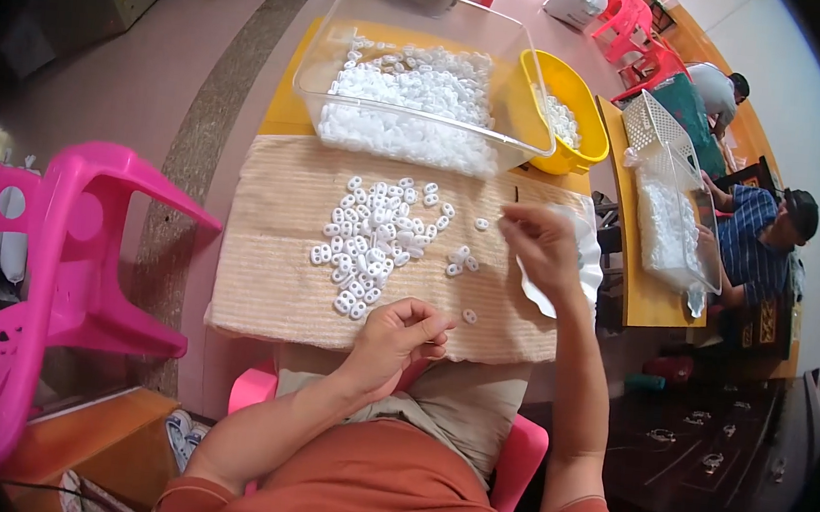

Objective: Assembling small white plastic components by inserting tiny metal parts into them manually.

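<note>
A pile of small white oval plastic pieces with two holes each lies on a beige ribbed towel in front of me. My left hand is at the towel's near edge, thumb pressed against curled fingers; whatever it may hold is hidden. One loose white piece lies just right of it. Raised over the towel's right side, my right hand has its fingers pinched together, slightly blurred, and I cannot make out anything in them. A single piece and a small cluster lie to its left.
A clear plastic bin of white pieces stands at the far side, beside a yellow tub. White sheet-like material lies under my right wrist. A pink stool is at left. Two people sit by another table at right.
</note>
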Demonstrator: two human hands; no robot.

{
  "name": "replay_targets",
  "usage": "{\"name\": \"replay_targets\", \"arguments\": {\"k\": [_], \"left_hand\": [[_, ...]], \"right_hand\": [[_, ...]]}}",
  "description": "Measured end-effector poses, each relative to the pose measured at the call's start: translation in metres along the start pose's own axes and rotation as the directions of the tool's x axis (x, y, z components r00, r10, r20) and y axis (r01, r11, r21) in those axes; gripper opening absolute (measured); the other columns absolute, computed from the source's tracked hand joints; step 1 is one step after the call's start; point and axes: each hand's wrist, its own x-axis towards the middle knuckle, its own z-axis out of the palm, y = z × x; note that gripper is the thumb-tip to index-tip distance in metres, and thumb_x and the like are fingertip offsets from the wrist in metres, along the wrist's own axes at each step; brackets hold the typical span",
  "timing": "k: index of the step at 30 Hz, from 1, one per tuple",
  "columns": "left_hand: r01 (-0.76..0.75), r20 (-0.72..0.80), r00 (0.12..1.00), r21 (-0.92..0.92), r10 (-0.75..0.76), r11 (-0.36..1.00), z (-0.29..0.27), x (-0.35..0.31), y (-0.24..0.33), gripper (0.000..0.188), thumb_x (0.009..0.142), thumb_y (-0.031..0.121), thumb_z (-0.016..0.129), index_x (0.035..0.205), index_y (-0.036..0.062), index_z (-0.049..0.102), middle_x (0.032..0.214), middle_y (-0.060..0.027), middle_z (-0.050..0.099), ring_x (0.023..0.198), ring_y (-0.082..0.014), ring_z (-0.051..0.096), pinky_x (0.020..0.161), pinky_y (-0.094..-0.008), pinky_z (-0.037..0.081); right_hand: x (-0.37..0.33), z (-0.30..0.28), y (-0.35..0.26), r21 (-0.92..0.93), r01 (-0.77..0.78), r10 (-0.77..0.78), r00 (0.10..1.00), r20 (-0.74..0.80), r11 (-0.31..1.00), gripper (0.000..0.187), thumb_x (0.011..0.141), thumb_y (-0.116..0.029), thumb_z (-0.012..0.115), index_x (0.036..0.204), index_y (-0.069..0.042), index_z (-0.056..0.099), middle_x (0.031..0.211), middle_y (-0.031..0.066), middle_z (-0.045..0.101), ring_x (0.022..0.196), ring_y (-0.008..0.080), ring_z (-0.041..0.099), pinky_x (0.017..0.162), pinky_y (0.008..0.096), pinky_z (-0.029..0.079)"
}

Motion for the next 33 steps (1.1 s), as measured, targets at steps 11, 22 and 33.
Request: {"name": "replay_targets", "arguments": {"k": [11,22,33], "left_hand": [[-0.045,-0.045,0.998,0.023,0.046,0.999,0.001,-0.001,-0.003,0.012,0.089,0.015,0.067,0.09,0.0042,0.062,0.08,-0.0019,0.062,0.069,-0.0064,0.058,0.062,-0.0208,0.052],[-0.027,-0.053,0.998,0.01,0.028,1.0,0.0,-0.001,-0.003,0.011,0.089,0.014,0.067,0.089,0.0037,0.063,0.081,-0.0022,0.063,0.07,-0.0064,0.059,0.062,-0.0209,0.053],[-0.034,-0.049,0.998,0.013,0.035,0.999,0.001,-0.001,-0.003,0.012,0.089,0.015,0.067,0.09,0.0035,0.063,0.081,-0.0021,0.063,0.069,-0.0064,0.058,0.062,-0.021,0.053]], "right_hand": [[-0.005,0.05,-0.019,-0.451,0.303,-0.233,0.951,0.205,0.839,0.022,0.079,-0.01,0.067,0.1,-0.003,0.067,0.094,0.0137,0.065,0.079,0.0296,0.065,0.073,0.0375,0.051],[0.003,0.053,-0.016,-0.593,0.272,-0.09,0.944,0.318,0.757,0.018,0.083,-0.019,0.063,0.092,-0.004,0.068,0.094,0.0134,0.064,0.089,0.0325,0.062,0.077,0.0409,0.048],[-0.015,0.043,-0.026,-0.523,0.283,-0.082,0.924,0.375,0.804,0.019,0.083,-0.02,0.064,0.091,-0.004,0.068,0.088,0.0147,0.064,0.084,0.0335,0.062,0.075,0.0409,0.048]]}}
